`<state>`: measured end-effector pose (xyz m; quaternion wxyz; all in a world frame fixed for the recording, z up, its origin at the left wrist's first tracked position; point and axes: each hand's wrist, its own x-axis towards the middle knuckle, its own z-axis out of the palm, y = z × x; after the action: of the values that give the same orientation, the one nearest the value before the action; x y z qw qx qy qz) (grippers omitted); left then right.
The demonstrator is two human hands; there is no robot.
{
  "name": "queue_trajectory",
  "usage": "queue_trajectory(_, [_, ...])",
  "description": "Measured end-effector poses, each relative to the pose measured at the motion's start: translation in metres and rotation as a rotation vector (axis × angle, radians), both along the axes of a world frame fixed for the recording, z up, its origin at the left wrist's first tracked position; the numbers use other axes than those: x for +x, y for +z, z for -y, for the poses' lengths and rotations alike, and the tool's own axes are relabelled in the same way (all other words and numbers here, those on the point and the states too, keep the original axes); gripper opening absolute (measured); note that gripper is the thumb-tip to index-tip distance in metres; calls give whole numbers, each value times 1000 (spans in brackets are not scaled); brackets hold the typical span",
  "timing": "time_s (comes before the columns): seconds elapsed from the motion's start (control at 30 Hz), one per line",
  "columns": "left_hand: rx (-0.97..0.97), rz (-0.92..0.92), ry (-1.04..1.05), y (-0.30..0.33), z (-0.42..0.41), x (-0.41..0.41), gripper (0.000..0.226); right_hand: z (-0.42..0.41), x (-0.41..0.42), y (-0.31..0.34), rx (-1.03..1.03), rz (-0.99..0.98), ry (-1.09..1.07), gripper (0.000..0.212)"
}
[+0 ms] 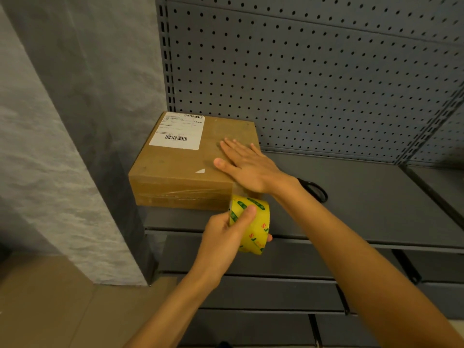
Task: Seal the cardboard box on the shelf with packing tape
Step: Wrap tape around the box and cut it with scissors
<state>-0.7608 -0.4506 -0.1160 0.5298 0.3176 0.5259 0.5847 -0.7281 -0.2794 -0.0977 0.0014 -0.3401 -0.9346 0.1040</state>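
Note:
A flat brown cardboard box (pixel 175 167) with a white shipping label lies at the left end of the grey metal shelf (pixel 364 197). My right hand (pixel 247 165) rests flat, fingers straight, on the box's top near its right front corner. Just below that corner my left hand (pixel 226 234) grips a yellow roll of packing tape (pixel 252 226) with green and red print. A strip runs from the roll up to the box's front edge. Clear tape shows along the box's front face.
Black-handled scissors (pixel 315 189) lie on the shelf right of the box, partly behind my right wrist. A grey pegboard (pixel 313 84) backs the shelf. A grey wall stands to the left. More grey shelves sit below.

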Motion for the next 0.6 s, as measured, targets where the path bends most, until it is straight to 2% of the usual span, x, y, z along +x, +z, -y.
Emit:
queue_trajectory(0.3, [-14,17,84,7,1,8,25,0,0,1,1,7,-1,70])
queue_trajectory(0.6, [-155,0,139,11,4,19,30,-1,0,0,-8,12,4,71])
